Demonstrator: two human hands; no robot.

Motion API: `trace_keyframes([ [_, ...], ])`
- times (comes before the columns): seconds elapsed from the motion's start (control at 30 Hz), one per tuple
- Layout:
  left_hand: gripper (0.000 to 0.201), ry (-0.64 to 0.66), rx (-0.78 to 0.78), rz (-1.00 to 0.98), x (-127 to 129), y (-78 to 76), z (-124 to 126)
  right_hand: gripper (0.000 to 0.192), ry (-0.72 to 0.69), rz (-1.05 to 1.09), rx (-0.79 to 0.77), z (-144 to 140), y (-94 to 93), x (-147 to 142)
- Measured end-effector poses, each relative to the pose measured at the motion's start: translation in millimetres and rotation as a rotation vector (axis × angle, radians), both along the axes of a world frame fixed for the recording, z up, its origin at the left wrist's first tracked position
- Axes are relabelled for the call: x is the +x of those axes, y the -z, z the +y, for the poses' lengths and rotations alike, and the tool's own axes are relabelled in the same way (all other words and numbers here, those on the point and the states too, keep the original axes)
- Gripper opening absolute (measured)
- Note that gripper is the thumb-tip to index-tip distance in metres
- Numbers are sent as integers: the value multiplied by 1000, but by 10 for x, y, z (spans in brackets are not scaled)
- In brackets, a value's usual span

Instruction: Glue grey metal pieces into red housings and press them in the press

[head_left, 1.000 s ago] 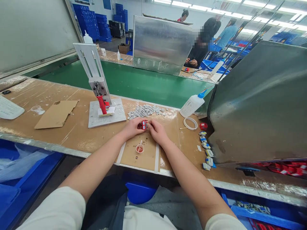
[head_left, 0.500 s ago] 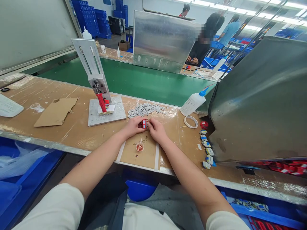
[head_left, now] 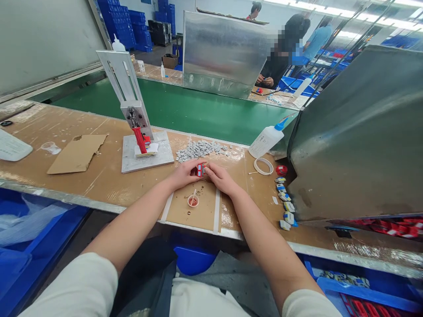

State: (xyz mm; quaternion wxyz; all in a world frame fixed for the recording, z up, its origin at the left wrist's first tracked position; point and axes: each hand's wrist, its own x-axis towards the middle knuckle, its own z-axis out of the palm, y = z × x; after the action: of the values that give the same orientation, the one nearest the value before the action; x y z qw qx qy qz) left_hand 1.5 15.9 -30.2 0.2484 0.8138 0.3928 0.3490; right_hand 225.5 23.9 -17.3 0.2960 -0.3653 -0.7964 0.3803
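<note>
Head view is showing the left hand (head_left: 183,174) and right hand (head_left: 222,179) pinching together one small red plastic part (head_left: 200,169) between their fingertips, near the grey chips pile (head_left: 200,150).

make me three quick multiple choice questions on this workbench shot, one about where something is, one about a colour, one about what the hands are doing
1. Where does the pile of small grey pieces lie?
A. beyond the hands, on the bench
B. inside the blue bin
C. on the green belt

2. What colour is the squeeze bottle's nozzle?
A. red
B. blue
C. black

3. How is the small red part held?
A. lying loose on the cardboard
B. in the left hand alone
C. between the left hand and right hand

Answers: 1 A, the pile sits just past the fingertips; 2 B, the tip shows blue; 3 C, both hands' fingers meet on it.
</note>
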Motion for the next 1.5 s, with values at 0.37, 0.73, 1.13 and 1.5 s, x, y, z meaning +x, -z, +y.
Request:
trace_keyframes([
  [0.37,49,0,49,10,2,57,-12,46,-2,102,-197,-30,31,-85],
  [0.73,55,19,62,-1,37,-120,-105,27,81,-283,294,-19,18,-46],
  [1.13,35,-33,81,130,12,-137,-122,21,48,-644,381,-122,-78,-117],
  [1.5,31,-80,89,94,50,-77,-100,25,143,-606,338,-147,-59,-209],
])
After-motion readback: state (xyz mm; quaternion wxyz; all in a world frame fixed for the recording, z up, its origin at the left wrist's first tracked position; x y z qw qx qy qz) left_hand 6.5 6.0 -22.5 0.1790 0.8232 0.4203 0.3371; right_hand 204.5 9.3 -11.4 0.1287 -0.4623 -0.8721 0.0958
